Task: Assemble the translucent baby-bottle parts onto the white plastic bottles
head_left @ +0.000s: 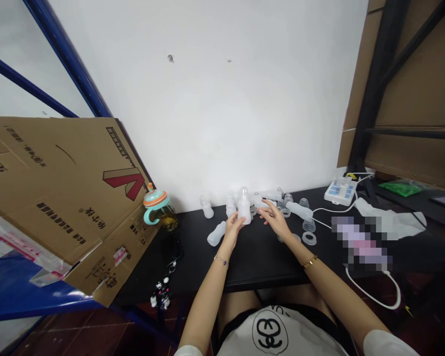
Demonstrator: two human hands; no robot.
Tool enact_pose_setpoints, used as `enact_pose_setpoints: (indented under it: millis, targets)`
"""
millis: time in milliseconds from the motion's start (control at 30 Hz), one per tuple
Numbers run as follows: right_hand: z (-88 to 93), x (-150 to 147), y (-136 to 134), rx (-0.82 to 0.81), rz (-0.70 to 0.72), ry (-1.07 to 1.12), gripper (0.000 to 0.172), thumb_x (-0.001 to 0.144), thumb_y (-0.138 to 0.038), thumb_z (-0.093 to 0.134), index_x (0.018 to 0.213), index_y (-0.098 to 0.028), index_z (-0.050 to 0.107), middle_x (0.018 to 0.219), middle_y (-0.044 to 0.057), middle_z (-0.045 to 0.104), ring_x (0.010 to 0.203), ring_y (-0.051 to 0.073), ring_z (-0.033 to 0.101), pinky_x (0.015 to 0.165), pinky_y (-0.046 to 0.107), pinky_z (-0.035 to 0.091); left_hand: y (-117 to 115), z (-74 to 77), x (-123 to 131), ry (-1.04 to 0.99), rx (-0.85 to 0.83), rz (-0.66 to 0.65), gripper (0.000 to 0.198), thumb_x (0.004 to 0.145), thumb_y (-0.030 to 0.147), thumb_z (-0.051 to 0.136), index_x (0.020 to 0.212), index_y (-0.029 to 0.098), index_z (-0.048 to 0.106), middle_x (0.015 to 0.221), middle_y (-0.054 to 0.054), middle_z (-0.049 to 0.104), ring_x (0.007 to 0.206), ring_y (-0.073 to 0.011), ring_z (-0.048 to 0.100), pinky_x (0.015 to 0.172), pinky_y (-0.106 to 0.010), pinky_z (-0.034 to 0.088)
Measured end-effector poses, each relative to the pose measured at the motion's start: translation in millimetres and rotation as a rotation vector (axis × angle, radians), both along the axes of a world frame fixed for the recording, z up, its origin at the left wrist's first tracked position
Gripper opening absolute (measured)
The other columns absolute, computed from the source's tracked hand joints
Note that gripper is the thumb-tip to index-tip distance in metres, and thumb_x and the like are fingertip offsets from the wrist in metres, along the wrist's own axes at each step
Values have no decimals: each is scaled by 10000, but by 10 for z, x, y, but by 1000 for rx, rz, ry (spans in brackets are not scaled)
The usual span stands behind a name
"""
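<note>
My left hand [234,229] is closed round the lower part of a white baby bottle [244,205], held upright with a clear cap on top. To its right my right hand [274,218] hovers apart from the bottle, fingers spread, with nothing seen in them. Left of my left hand a white bottle body [217,234] lies on its side. A capped baby bottle [206,206] stands tilted near the wall. Beyond my right hand lie another white bottle body [298,210], a clear cap [309,225] and a translucent ring [309,238].
A teapot with an orange and teal lid [156,200] stands left on the black table [259,264], near a dark phone [171,248] with a charm strap. A large cardboard box [66,188] leans at left. A white power strip [340,192] with cables sits at right.
</note>
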State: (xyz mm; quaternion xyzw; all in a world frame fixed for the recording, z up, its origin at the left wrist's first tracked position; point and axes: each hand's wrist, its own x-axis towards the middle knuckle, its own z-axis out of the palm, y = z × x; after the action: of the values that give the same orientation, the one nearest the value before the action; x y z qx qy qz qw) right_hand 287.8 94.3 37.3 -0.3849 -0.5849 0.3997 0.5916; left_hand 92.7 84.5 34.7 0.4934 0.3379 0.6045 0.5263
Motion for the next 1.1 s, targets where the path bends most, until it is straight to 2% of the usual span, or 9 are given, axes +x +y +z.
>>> enact_pose_setpoints:
  millis: [100, 200, 300, 400, 500, 567, 800, 967, 1100]
  targets:
    - [-15, 5, 13, -1, -15, -30, 627, 847, -561, 674, 1384, -251, 586, 1096, 89, 739, 826, 215, 704, 544, 260, 557, -1, 27, -16, 4, 41, -8, 512, 756, 397, 784, 1183, 128, 700, 1247, -158, 706, 1100, -284, 695, 898, -378, 573]
    - [-19, 14, 19, 9, -26, -50, 606, 846, -566, 670, 1356, -247, 602, 1084, 84, 730, 810, 211, 687, 526, 260, 549, 48, 71, -130, 26, 103, 84, 530, 753, 424, 764, 1190, 134, 684, 1245, -156, 705, 1091, -284, 702, 866, -368, 585]
    - [-11, 20, 14, 11, -44, -68, 600, 838, -579, 669, 1339, -252, 616, 1076, 82, 729, 803, 216, 677, 522, 271, 552, 131, 124, -374, -42, 183, 300, 515, 770, 423, 740, 1195, 141, 667, 1220, -153, 712, 1103, -273, 701, 871, -344, 580]
    - [-2, 21, 6, 13, -51, -97, 605, 839, -587, 664, 1340, -252, 617, 1079, 85, 730, 797, 221, 677, 527, 285, 555, 224, 143, -700, -76, 227, 594, 513, 799, 399, 734, 1241, 160, 631, 1294, -153, 679, 1166, -266, 679, 922, -344, 569]
    - [-3, 23, 6, 11, -59, -132, 605, 853, -587, 654, 1351, -246, 604, 1100, 92, 723, 808, 224, 678, 539, 292, 557, 317, 89, -1011, -51, 217, 863, 549, 795, 357, 751, 1282, 156, 599, 1359, -164, 645, 1217, -258, 655, 998, -355, 540]
    - [-11, 26, 15, 6, -66, -156, 608, 859, -586, 651, 1357, -242, 597, 1112, 97, 720, 809, 223, 676, 549, 298, 562, 365, 23, -1170, 45, 142, 973, 520, 779, 325, 762, 1243, 142, 616, 1296, -164, 682, 1201, -254, 660, 1026, -361, 521]
    - [-77, 44, 81, 26, -89, -231, 579, 862, -574, 650, 1334, -241, 622, 1092, 98, 733, 784, 215, 666, 610, 333, 587, 345, -117, -1362, 558, -182, 1090, 452, 811, 356, 743, 1217, 196, 629, 1224, -105, 724, 1086, -240, 695, 962, -331, 505]
    - [-110, 52, 109, 15, -91, -279, 547, 856, -561, 659, 1300, -241, 645, 1072, 90, 738, 732, 200, 651, 594, 333, 581, 299, -109, -1328, 871, -368, 1056, 440, 841, 395, 701, 1248, 252, 614, 1271, -92, 711, 1206, -304, 641, 1005, -403, 438]
    - [-121, 57, 110, 23, -80, -300, 535, 847, -559, 669, 1279, -244, 662, 1027, 81, 750, 670, 192, 647, 597, 342, 576, 301, -119, -1313, 962, -443, 1017, 457, 837, 387, 686, 1261, 237, 606, 1248, -130, 716, 1216, -340, 632, 1021, -451, 396]
